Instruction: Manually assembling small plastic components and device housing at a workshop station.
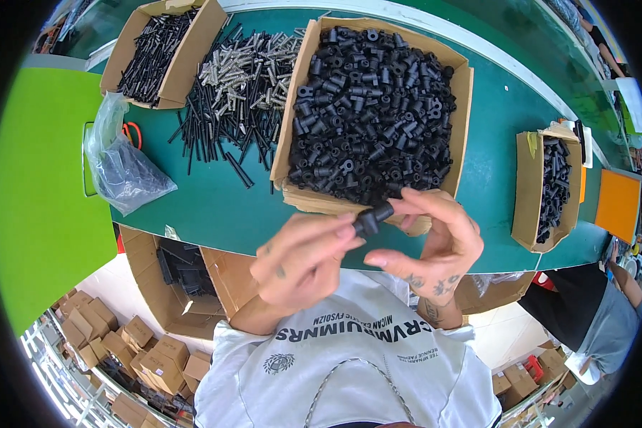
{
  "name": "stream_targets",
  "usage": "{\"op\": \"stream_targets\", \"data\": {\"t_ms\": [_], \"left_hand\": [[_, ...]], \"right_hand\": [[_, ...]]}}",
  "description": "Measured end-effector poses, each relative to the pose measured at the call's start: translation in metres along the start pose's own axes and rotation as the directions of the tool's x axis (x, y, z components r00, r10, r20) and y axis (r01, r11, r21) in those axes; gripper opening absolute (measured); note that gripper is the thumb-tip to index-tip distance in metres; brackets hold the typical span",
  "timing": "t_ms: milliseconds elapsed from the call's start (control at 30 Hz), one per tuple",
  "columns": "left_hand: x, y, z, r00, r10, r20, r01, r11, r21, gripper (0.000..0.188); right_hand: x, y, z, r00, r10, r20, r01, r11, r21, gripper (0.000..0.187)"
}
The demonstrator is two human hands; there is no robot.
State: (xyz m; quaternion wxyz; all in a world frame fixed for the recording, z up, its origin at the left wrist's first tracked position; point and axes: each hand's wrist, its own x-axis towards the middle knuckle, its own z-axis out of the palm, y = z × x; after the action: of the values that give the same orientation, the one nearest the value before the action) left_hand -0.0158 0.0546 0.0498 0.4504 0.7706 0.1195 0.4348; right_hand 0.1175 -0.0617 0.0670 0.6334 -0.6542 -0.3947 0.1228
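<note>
Near the front edge of the big carton, a small black plastic fitting [369,220] with a rounded body is held in the air. My left hand [299,260] pinches one end of it between thumb and fingers. The fingertips of my right hand [442,246] touch its other end, with the thumb spread well away below. Just beyond my hands, the open carton [465,121] is heaped with many similar black fittings [371,114].
Loose black and silver screws [242,85] lie left of the carton, beside a narrow box of dark pins [175,78]. A clear bag [125,171] and orange-handled scissors [134,132] lie further left. A smaller box of black parts [524,192] stands right. A person [585,307] is at lower right.
</note>
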Motion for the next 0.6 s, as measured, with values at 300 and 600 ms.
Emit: {"op": "stream_targets", "data": {"t_ms": [300, 600], "left_hand": [[-0.004, 0.001, 0.004, 0.969, 0.164, 0.182, -0.153, 0.985, -0.074, 0.035], [-0.011, 0.002, 0.007, 0.497, -0.642, 0.584, 0.849, 0.223, -0.479, 0.024]], "right_hand": [[-0.003, -0.002, -0.008, 0.984, 0.172, 0.052, -0.17, 0.985, -0.033, 0.078], [-0.012, 0.005, -0.004, 0.971, -0.229, 0.073, 0.236, 0.965, -0.117, 0.071]]}}
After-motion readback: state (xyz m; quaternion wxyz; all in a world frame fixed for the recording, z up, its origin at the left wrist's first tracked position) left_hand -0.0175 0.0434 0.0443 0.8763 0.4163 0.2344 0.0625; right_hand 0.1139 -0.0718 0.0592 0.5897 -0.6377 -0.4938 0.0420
